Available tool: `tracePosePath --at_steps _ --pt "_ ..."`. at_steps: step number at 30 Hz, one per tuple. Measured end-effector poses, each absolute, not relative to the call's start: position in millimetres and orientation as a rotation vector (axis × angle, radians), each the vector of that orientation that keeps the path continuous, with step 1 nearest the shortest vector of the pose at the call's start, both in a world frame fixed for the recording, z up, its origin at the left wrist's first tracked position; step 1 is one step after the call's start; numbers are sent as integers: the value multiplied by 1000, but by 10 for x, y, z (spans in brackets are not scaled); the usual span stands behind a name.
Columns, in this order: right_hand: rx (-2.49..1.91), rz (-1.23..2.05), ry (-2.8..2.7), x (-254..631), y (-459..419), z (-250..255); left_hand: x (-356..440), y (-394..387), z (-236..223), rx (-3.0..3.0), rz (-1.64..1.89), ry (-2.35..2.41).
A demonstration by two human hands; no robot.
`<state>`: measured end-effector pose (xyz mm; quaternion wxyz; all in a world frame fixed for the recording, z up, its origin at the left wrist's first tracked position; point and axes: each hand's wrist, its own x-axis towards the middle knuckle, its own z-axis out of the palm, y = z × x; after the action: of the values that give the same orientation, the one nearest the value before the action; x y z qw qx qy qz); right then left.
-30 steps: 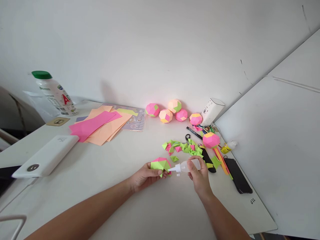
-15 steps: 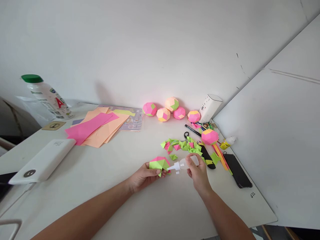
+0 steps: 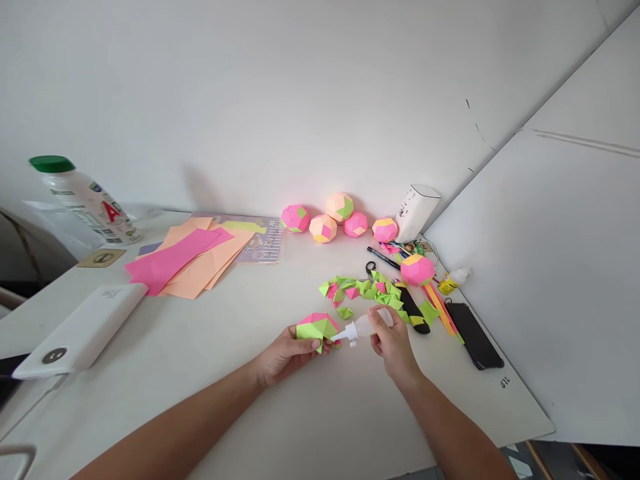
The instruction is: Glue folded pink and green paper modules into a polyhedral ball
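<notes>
My left hand [image 3: 287, 353] is closed on a pink and green folded-paper piece [image 3: 316, 325], gripping its lower edge between thumb and fingers. In my right hand [image 3: 393, 337] is a translucent glue bottle [image 3: 367, 325], tilted so its white nozzle points left at the piece. The nozzle tip is at the piece's right edge; whether it touches I cannot tell. A single green folded unit [image 3: 345, 313] lies just beyond my hands. Behind it is a pile of small green and pink folded paper units [image 3: 370, 289].
Several finished paper balls [image 3: 323, 229] rest along the wall. On the right are another paper ball [image 3: 417, 270], a utility knife [image 3: 414, 310], a yellow-labelled bottle [image 3: 453, 281] and a phone [image 3: 473, 333]. Paper sheets [image 3: 193, 260], a power bank [image 3: 83, 330] and a tall bottle [image 3: 90, 203] are left.
The camera view has shifted slightly. Both hands keep their holds, and the glue nozzle stays at the right edge of the paper piece.
</notes>
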<state>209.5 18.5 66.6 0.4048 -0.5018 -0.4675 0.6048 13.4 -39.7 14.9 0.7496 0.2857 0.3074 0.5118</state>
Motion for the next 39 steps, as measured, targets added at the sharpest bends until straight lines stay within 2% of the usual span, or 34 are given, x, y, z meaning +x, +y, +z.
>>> tracePosePath --at_steps 8,39 --pt "-1274 1631 -1140 2095 205 636 136 -402 152 613 1122 679" --pt "-1242 1463 -1143 2089 171 650 140 -396 117 598 1116 642"
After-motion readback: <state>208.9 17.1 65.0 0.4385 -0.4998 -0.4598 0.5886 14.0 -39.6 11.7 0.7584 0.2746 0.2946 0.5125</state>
